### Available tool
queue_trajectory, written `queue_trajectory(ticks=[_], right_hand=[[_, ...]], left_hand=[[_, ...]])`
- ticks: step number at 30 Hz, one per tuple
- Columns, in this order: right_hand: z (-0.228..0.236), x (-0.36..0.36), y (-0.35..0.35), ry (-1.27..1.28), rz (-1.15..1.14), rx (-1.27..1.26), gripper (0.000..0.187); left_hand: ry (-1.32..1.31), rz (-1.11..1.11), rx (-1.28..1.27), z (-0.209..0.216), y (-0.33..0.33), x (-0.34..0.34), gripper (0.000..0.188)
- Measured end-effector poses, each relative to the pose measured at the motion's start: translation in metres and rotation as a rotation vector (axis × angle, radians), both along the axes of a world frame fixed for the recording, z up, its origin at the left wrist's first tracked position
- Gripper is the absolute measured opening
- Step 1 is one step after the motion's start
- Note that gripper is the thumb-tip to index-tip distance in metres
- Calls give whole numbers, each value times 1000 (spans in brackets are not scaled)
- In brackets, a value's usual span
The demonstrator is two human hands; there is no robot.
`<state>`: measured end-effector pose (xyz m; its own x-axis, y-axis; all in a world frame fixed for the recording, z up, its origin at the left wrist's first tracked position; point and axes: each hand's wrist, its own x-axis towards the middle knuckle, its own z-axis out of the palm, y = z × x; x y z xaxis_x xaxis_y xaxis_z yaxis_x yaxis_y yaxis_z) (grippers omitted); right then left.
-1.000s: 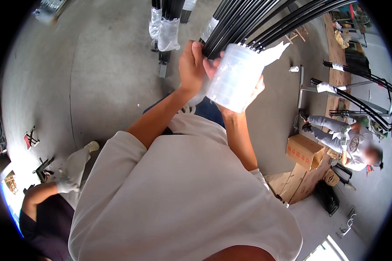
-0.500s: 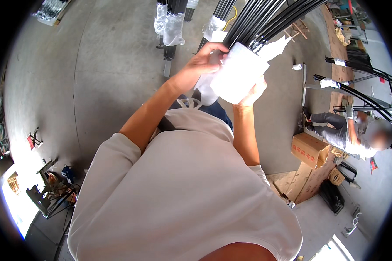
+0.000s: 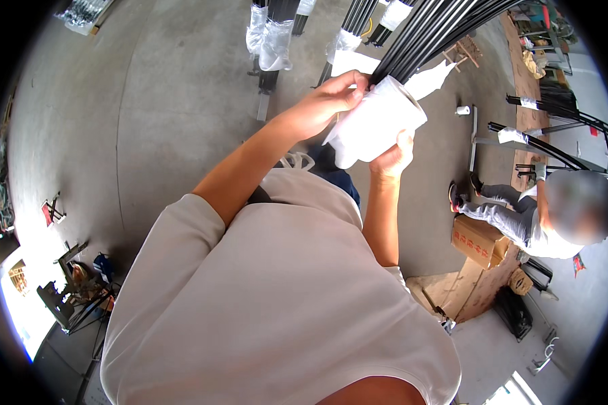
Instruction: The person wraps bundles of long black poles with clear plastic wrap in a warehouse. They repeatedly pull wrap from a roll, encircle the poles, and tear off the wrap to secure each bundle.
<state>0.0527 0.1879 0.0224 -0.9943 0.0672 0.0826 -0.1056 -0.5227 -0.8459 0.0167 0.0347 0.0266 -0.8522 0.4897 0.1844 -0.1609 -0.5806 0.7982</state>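
A roll of white plastic film (image 3: pixel 382 125) is tilted in front of me, against the near end of a bundle of black rods (image 3: pixel 422 40). My right hand (image 3: pixel 393 158) is closed around the roll's lower right side; part of its fingers is hidden behind it. At the roll's upper left, my left hand (image 3: pixel 327 104) is closed, thumb and fingers pinching film beside the rod ends. What else those fingers touch is hidden. A loose flap of film hangs at the roll's lower left. White sheets (image 3: pixel 429 81) show behind the rods.
Other black rod bundles (image 3: pixel 273 44) with wrapped ends stand ahead. On the right, a co-worker (image 3: pixel 513 209) bends beside a cardboard box (image 3: pixel 476 239) and rods on a rack (image 3: pixel 547 145). A small white roll (image 3: pixel 462 110) lies on the floor. Machinery (image 3: pixel 74 290) stands at left.
The roll has turned, showing its open end toward the rods, and both hands have shifted slightly right in view. The co-worker has stepped and leaned nearer the box.
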Motion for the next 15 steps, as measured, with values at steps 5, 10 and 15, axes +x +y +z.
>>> queue_trajectory(ticks=[5, 10, 15], right_hand=[[-4, 1, 13, 0, -64, 25, 68], [-3, -1, 17, -5, -77, -67, 66], [-1, -6, 15, -49, -84, -105, 65]], left_hand=[[-58, -15, -67, -8, 10, -5, 22], [100, -62, -178, 2, 5, -14, 31], [107, 65, -144, -8, 15, -14, 16]])
